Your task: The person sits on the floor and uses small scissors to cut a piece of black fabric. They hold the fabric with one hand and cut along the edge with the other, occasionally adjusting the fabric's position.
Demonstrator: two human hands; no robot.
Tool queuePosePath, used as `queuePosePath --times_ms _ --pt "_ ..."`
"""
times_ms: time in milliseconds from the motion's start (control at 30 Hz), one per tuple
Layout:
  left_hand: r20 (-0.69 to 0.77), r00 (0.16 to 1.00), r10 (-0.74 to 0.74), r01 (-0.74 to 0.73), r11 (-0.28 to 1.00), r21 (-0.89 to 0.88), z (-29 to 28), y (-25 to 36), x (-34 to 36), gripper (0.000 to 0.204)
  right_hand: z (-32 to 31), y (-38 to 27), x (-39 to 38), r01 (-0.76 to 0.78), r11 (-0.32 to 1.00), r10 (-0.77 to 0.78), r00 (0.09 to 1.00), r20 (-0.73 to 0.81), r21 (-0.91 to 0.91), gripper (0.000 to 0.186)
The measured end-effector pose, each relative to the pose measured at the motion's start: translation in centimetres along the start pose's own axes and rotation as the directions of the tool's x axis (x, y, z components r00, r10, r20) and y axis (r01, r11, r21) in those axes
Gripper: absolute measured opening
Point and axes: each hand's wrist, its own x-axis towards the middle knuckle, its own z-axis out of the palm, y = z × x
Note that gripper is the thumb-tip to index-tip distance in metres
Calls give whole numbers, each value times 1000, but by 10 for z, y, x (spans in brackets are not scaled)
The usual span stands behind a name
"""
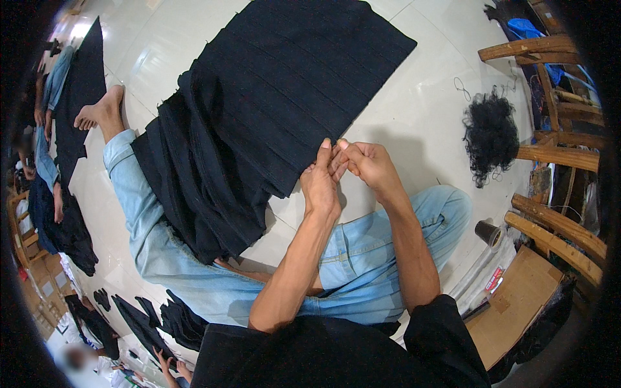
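A large black cloth (310, 71) with long parallel seams lies in front of me. Its far part is spread flat on the floor, while the left part is bunched in folds over my outstretched leg. At the cloth's right edge, my left hand (320, 184) is closed, thumb and fingers pinching the border. Close against it, my right hand (372, 167) is also closed in a pinch, the fingertips almost meeting those of the left. Whatever is between the right fingertips is too small to make out.
A tangled heap of black threads (491, 136) lies on the tiled floor to the right. Beyond it stand wooden frames (550, 155), a small dark cup (487, 231) and a cardboard box (517, 304). Other people sit at the left with black cloth (81, 97) around them.
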Motion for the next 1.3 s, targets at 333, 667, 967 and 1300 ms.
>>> queuePosePath --times_ms 333,667,967,1300 --pt "120 993 4 1 999 -40 9 4 -5 50 -18 -8 -9 -73 996 69 995 -72 -46 40" --pt "31 1000 -1 0 1000 19 52 0 19 51 -41 -28 -2 -71 997 69 987 -145 -12 43" --pt "26 1000 -1 1 1000 -17 39 0 12 43 -33 -11 11 -153 987 155 986 -57 44 43" --pt "22 1000 13 -13 1000 12 33 -1 15 46 -25 -27 6 -88 993 90 996 -17 73 41"
